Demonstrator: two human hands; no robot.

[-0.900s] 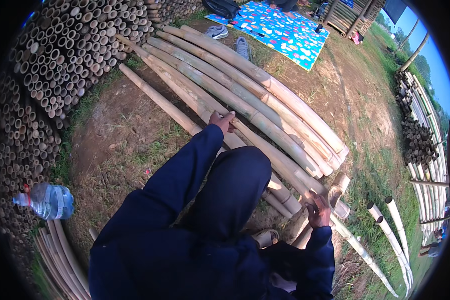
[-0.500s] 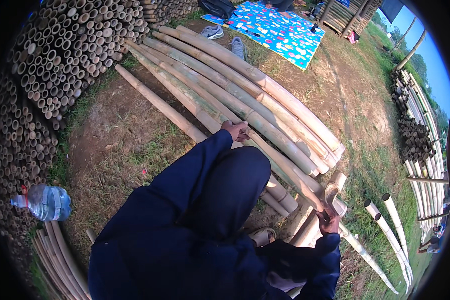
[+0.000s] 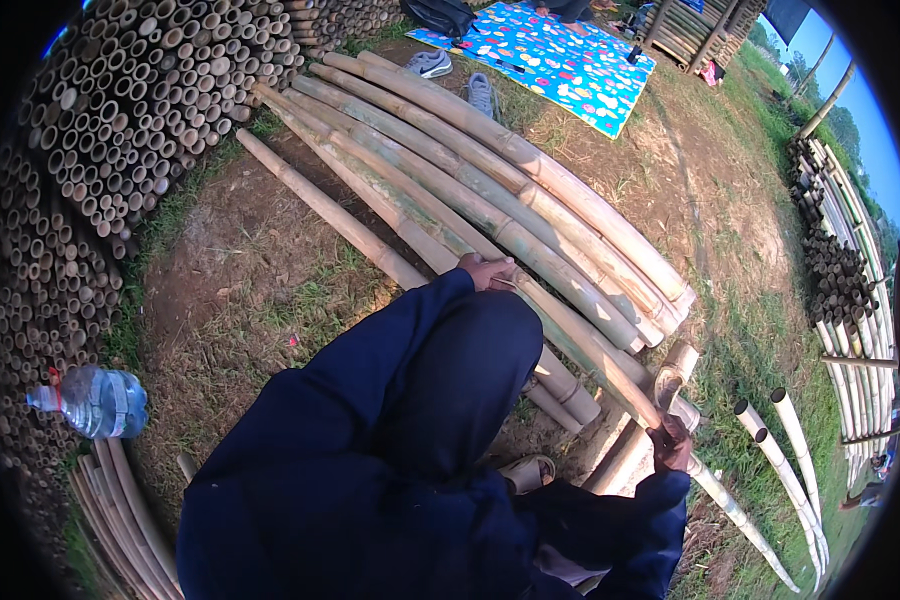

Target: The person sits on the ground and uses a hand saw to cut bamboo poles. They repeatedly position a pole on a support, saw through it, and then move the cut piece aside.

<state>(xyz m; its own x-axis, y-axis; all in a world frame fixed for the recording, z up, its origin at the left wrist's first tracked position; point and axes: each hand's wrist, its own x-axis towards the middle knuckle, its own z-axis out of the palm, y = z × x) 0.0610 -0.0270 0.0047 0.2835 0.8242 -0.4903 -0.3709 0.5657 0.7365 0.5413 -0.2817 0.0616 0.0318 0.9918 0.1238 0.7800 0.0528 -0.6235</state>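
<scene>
A long tan bamboo pole (image 3: 576, 335) slants across in front of me, from the far left down to the near right. My left hand (image 3: 488, 272) is closed around its middle, just past my raised knee (image 3: 475, 370). At the near end, my right hand (image 3: 671, 443) grips the pole's tip, its fingers partly in shadow. Several thicker bamboo poles (image 3: 530, 230) lie side by side just beyond, some greenish. A short bamboo piece with a cut-out end (image 3: 677, 368) rests next to my right hand.
Stacked bamboo (image 3: 140, 110) rises along the left, near a large water bottle (image 3: 100, 402). Grey shoes (image 3: 480, 93) stand by a blue patterned mat (image 3: 570, 75), where a person sits at the back. More poles (image 3: 785, 470) lie right, and further bamboo stacks (image 3: 845, 270) stand beyond.
My left hand has shifted slightly right along with the pole. My right hand has moved a little to the right, and the pole's near end looks turned, its rounded side showing more.
</scene>
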